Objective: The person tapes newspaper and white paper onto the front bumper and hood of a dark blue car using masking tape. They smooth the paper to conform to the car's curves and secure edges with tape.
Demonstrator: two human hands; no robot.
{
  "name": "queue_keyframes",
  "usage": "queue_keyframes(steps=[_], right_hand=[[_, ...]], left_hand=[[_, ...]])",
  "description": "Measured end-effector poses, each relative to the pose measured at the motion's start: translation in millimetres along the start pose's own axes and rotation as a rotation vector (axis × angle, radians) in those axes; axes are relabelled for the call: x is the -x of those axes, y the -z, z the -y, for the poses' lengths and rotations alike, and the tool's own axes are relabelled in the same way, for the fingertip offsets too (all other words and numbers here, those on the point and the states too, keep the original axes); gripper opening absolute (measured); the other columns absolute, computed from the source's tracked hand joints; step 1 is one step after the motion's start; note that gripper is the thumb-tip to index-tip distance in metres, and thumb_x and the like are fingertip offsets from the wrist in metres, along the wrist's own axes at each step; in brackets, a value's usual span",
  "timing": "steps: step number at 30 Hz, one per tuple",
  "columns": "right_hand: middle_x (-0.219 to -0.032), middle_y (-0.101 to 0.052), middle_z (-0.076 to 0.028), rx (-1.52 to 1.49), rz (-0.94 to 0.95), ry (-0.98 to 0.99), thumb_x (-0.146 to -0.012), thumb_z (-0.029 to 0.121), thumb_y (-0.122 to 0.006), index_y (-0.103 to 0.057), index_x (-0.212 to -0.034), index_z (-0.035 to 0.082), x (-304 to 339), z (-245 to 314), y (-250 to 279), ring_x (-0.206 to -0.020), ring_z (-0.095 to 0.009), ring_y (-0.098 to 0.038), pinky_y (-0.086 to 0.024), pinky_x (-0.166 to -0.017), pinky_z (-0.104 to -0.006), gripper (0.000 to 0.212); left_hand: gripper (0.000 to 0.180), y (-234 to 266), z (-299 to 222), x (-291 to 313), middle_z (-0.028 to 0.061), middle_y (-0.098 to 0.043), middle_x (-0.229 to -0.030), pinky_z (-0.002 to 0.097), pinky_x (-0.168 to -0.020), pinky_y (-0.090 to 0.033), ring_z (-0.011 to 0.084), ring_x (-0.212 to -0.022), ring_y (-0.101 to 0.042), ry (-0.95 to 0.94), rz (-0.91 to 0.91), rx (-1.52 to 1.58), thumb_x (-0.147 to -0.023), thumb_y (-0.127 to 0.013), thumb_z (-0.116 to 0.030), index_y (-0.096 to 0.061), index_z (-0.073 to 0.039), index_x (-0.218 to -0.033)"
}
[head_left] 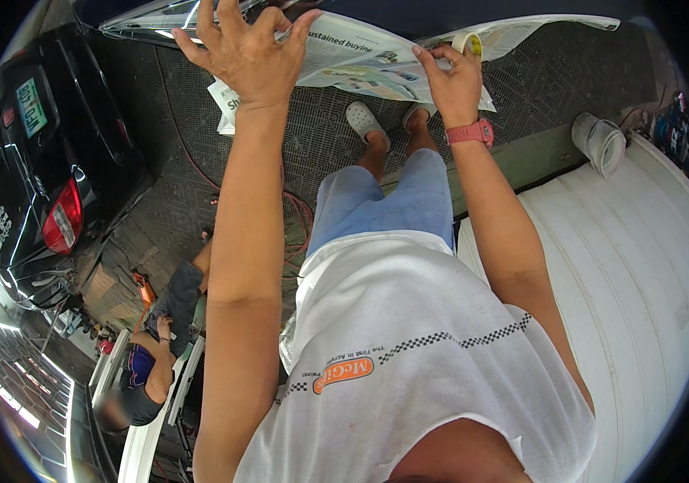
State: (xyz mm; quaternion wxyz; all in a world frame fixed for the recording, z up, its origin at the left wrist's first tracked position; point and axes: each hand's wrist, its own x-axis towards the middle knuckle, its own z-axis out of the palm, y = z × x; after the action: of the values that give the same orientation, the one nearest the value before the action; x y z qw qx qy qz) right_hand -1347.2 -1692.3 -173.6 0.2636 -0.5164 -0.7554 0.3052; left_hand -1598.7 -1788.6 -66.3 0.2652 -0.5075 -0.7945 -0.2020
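Observation:
My left hand reaches up to a dark glossy car panel, its fingers spread apart at the left end of a newspaper sheet. That printed sheet hangs along the panel between my two hands. My right hand pinches the sheet's upper edge between thumb and fingers. Against the fingers of that hand sits a roll of masking tape, pale with a yellowish core. Another paper sheet stretches along the panel to the right. Below my left hand, a loose newspaper corner sticks out.
A black car stands at the left. Near it a seated person is beside a white rail. A red hose lies on the dark patterned floor. At the right are a white ribbed surface and a whitish bucket.

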Motion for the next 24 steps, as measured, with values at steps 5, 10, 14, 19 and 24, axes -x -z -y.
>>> queue_keyframes(steps=[5, 10, 14, 19, 24], right_hand=[[-0.105, -0.069, -0.021, 0.011, 0.015, -0.032, -0.085, 0.045, -0.088, -0.082, -0.089, 0.003, -0.6, 1.7, 0.8, -0.112, -0.043, -0.06, -0.051, -0.097, -0.0497, 0.043], [-0.106, -0.069, -0.02, 0.02, 0.016, -0.018, -0.085, 0.047, -0.088, -0.082, -0.089, 0.004, -0.6, -0.3, 0.1, -0.111, -0.043, -0.06, -0.051, -0.097, -0.05, 0.044], [-0.105, -0.069, -0.019, 0.019, 0.01, -0.025, -0.085, 0.046, -0.088, -0.082, -0.088, 0.004, 1.1, 0.5, 0.6, -0.112, -0.042, -0.059, -0.05, -0.096, -0.0495, 0.043], [-0.103, -0.068, -0.017, -0.007, -0.001, 0.027, -0.085, 0.044, -0.089, -0.081, -0.088, 0.003, 4.0, 2.8, -0.3, -0.109, -0.041, -0.058, -0.05, -0.095, -0.0481, 0.041], [-0.1, -0.067, -0.017, -0.031, -0.004, 0.027, -0.086, 0.041, -0.088, -0.081, -0.087, 0.004, 7.6, 11.3, 3.0, -0.105, -0.039, -0.057, -0.049, -0.093, -0.0485, 0.037]], left_hand=[[0.043, -1.4, -0.8, 0.4, 0.0092, -0.065, -0.149, 0.0643, -0.126, -0.015, 0.0364, -0.146, -0.048, -0.005, -0.018, -0.009, -0.071, -0.091, -0.05, -0.064, -0.017, -0.061], [0.043, -2.9, 1.3, 3.1, 0.0088, -0.065, -0.149, 0.0643, -0.126, -0.014, 0.0362, -0.146, -0.047, -0.017, -0.027, -0.024, -0.072, -0.091, -0.05, -0.064, -0.018, -0.06], [0.034, -2.8, 0.0, 3.2, 0.0086, -0.059, -0.156, 0.0644, -0.128, -0.009, 0.036, -0.15, -0.044, -0.047, -0.015, -0.037, -0.076, -0.089, -0.046, -0.068, -0.019, -0.072], [0.03, -5.8, 8.7, -16.6, 0.0091, -0.046, -0.166, 0.066, -0.131, -0.001, 0.0358, -0.159, -0.033, -0.337, 0.032, -0.038, -0.082, -0.085, -0.036, -0.07, -0.021, -0.104], [0.015, 9.3, 9.7, 23.5, 0.0028, -0.056, -0.154, 0.0488, -0.123, -0.026, 0.023, -0.143, -0.046, -0.521, 0.152, -0.027, -0.091, -0.082, -0.04, -0.08, -0.026, -0.097]])
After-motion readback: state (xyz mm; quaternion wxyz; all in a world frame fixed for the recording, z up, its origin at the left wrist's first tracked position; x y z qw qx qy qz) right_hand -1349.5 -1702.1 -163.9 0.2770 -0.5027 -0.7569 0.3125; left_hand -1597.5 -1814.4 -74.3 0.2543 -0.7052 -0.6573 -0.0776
